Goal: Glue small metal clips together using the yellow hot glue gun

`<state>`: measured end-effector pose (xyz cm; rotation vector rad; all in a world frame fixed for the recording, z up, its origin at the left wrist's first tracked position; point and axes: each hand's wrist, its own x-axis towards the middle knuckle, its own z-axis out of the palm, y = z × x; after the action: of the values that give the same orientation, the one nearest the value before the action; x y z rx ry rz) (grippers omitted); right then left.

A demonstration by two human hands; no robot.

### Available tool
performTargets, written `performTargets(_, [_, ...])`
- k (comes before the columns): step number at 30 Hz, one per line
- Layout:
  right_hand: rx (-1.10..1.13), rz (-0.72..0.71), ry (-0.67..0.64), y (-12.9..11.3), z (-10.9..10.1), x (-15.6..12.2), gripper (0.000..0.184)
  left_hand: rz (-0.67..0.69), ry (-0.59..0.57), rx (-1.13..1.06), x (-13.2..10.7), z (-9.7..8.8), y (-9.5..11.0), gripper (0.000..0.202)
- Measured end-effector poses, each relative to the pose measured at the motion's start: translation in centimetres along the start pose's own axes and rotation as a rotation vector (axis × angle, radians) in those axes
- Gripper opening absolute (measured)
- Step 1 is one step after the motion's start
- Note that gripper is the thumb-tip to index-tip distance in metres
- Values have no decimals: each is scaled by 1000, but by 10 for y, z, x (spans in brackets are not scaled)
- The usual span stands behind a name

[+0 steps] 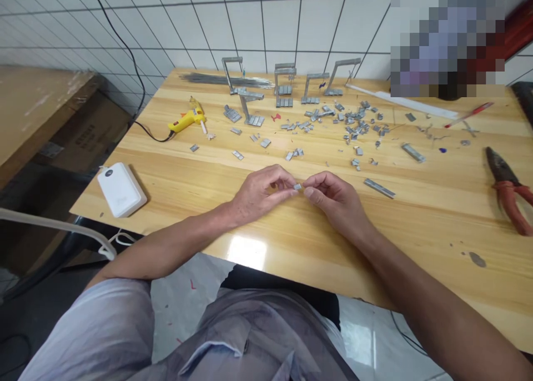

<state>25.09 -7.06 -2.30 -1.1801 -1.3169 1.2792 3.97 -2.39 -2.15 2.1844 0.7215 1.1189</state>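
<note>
Over the front middle of the table, my left hand (268,191) pinches a small grey metal piece (297,186) between thumb and fingertips. My right hand (331,195) is close beside it, thumb and fingers pressed together at the piece's right side. Whether those fingers hold anything is too small to tell. Just beyond the hands lie a few loose grey pieces (295,154). To the right of my right hand is a longer grey metal strip (379,188), and a second strip (413,153) lies farther back.
Several small grey metal stands (252,111) line the back, near a bundle of thin rods (200,80). A scattered heap of grey bits (360,123) covers the back right. A yellow glue gun (187,118) and white power bank (122,189) lie left, pliers (508,189) right.
</note>
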Motion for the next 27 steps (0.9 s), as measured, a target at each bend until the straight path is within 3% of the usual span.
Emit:
performTargets(5, [11,9,-40,1,6,-3,35,-14,-31,-4,-2,2,1,17])
performTargets(14, [0,9,-36,-3,4,-3,23,-97,-69,-31,-5,2,5,16])
performTargets(21, [-1,20,-40,-5,4,-3,28,139,-71,6,-3,-2,-2,19])
performTargets(27, [-19,23,-52,-4,4,-3,31,159,-101,-3,-2,-2,-3,13])
